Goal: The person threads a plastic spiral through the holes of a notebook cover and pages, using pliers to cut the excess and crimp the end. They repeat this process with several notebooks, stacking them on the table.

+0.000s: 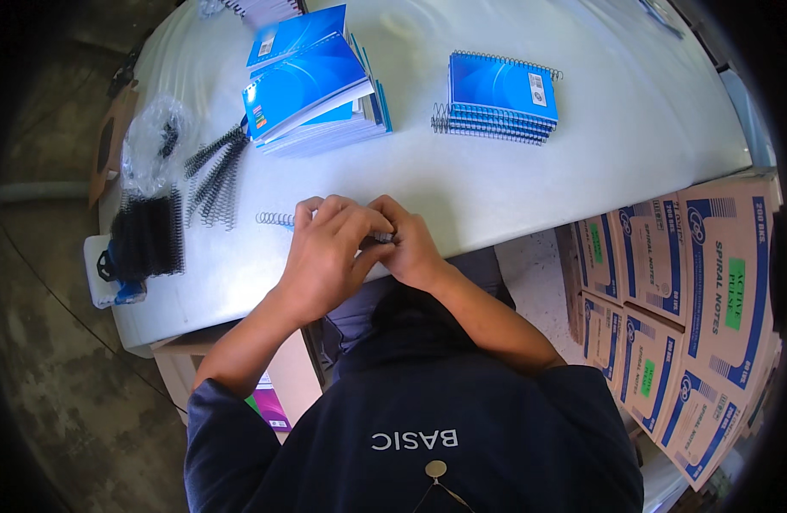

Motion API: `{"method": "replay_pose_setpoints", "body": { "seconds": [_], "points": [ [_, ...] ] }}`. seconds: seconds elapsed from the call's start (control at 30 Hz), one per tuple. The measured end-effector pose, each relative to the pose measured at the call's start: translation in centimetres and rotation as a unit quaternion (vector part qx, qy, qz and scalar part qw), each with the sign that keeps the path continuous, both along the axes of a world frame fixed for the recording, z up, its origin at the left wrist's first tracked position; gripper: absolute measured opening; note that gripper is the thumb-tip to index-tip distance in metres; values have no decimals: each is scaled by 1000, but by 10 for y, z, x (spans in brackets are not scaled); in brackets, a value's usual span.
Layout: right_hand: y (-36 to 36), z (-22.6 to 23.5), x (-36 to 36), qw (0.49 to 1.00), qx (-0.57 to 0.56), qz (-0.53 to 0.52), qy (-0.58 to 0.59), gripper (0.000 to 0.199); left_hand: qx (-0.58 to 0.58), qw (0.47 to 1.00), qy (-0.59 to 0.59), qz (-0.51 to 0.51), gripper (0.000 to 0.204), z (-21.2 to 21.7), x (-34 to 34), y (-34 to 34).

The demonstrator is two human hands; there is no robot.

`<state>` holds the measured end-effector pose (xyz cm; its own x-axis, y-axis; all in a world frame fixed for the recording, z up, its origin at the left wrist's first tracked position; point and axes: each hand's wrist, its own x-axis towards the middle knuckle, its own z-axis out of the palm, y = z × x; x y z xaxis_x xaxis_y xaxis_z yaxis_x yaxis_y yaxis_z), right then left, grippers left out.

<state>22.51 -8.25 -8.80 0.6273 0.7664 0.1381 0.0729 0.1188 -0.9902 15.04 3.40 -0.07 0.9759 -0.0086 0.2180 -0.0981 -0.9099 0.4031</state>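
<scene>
My left hand (329, 252) and my right hand (408, 244) meet at the near edge of the white table (496, 188), fingers pinched together on a spiral binding coil (275, 219). The coil's free end sticks out to the left of my left hand. Whatever lies under my hands is hidden by them. A thin blue edge shows just below the coil, beside my left fingers.
Loose black coils (215, 175) and a packed bundle of coils (147, 238) lie at the left, by a clear plastic bag (152, 137). Blue notebooks are piled unbound at the back (312, 85) and stacked spiral-bound at the back right (500, 96). Cardboard boxes (693, 299) stand at the right.
</scene>
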Motion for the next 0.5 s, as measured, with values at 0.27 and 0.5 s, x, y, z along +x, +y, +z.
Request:
{"method": "replay_pose_setpoints", "body": {
  "seconds": [0.27, 0.5],
  "points": [
    [4, -13, -5, 998, 54, -16, 0, 16, -5, 999, 37, 32, 22, 16, -3, 6],
    [-1, 4, -1, 1000, -3, 5, 1, 15, 85, 996, -21, -18, 18, 14, 0, 8]
  ]
}}
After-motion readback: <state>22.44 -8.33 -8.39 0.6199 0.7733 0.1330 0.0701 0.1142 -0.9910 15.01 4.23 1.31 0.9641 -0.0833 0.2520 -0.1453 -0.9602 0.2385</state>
